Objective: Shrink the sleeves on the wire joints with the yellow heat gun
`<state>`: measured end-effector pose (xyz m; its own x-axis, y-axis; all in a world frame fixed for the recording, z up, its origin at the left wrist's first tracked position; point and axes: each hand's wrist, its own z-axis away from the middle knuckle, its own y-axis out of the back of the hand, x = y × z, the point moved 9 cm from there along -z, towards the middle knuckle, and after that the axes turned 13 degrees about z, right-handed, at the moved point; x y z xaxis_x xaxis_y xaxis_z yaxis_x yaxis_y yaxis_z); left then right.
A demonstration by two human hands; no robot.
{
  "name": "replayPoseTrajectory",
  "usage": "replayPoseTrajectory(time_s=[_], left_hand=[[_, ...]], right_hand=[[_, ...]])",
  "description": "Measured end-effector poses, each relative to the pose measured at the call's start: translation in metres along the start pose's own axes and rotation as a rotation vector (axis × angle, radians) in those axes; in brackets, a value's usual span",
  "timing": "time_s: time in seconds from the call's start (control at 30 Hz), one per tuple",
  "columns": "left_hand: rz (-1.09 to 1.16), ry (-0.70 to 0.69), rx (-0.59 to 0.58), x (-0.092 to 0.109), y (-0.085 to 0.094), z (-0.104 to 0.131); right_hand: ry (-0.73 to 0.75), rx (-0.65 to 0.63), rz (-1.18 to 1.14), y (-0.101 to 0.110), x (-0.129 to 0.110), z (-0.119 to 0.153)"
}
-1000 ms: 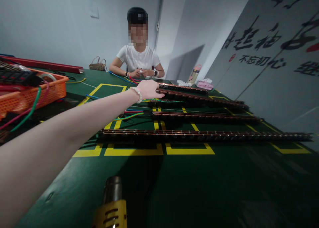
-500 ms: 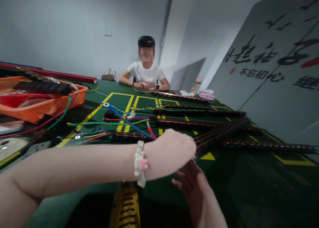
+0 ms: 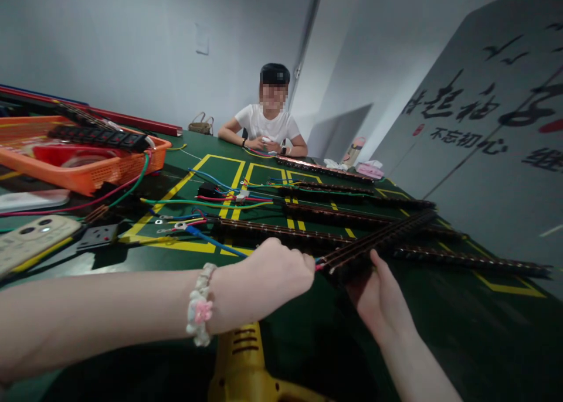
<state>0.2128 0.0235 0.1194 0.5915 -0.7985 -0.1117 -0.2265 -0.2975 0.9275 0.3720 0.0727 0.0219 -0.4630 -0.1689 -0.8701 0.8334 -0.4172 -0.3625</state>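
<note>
My left hand (image 3: 268, 279), a scrunchie on its wrist, is closed round coloured wires at the near end of a long black strip (image 3: 373, 241) with copper-coloured rails. A blue wire (image 3: 215, 242) with a ring terminal sticks out to the left of this fist. The near end of the strip rests in my right hand (image 3: 378, 302), its thumb along the side and its other fingers hidden underneath. The strip slants away to the right over other strips. Under my left wrist stands a yellow tool (image 3: 246, 361) with vent slots.
More strips (image 3: 281, 232) with wire ends lie across the green table (image 3: 440, 331). At the left are an orange basket (image 3: 97, 176), a phone (image 3: 39, 244) and a socket (image 3: 99, 236). A person (image 3: 268, 126) sits across the table, hands together.
My left hand has moved left and slightly down from the strip's end, uncovering it. My right hand has come up and now supports the strip. The view has shifted a little.
</note>
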Motion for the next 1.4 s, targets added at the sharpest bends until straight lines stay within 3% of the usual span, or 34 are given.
replayPoseTrajectory(time_s=[0.13,0.27,0.43,0.63,0.87,1.13,1.27,1.4], left_hand=[[-0.038,0.061,-0.078,-0.023,0.006,0.033],[-0.023,0.075,-0.058,-0.036,0.016,0.055],[-0.089,0.001,0.059,-0.034,0.023,0.061],[-0.12,-0.072,0.197,-0.031,0.03,0.062],[-0.116,-0.123,0.264,-0.036,0.027,0.072],[-0.109,-0.177,0.382,-0.049,0.045,0.098],[-0.063,-0.13,0.345,-0.058,0.05,0.115],[0.026,-0.056,0.267,-0.074,0.043,0.134]], right_hand=[[-0.029,-0.059,0.052,-0.001,0.003,-0.027],[-0.017,-0.076,0.094,-0.003,0.007,-0.043],[0.057,0.052,0.093,0.008,-0.009,-0.052],[0.085,0.021,0.029,0.004,-0.022,-0.053],[0.181,0.093,-0.017,0.001,-0.035,-0.042],[0.196,0.04,-0.035,-0.02,-0.037,-0.008],[0.201,0.027,0.064,-0.024,-0.032,0.01],[0.149,-0.013,0.115,-0.032,-0.014,0.021]])
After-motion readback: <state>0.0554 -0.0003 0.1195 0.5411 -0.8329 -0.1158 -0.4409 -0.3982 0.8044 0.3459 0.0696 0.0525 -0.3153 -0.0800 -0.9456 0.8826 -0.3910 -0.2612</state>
